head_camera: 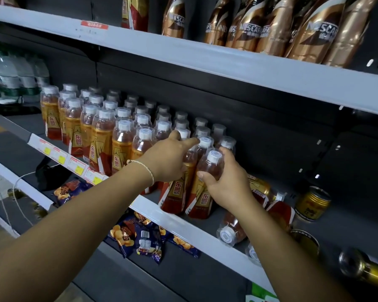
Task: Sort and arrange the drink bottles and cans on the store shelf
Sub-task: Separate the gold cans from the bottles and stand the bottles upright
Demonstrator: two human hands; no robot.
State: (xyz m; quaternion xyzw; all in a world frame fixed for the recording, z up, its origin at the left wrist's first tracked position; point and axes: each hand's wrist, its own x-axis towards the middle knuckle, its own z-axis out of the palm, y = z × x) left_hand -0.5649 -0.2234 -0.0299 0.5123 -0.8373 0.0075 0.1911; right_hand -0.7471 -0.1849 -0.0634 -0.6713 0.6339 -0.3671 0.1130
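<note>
Right hand [225,182] wraps bottle [202,199], upright at shelf [183,227] front edge, right end of rows [100,136]. Left hand [168,159] over neighbour bottle [175,195] just left, index stretched to cap [204,142] behind; full grip or mere rest, cannot tell. Further right, same shelf: toppled bottles [231,227], gold can [312,202].

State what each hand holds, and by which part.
Right hand grips a clear plastic amber-drink bottle with a white cap round its shoulder. Left hand rests straight fingers on neighbouring bottles, gripping nothing visibly.
</note>
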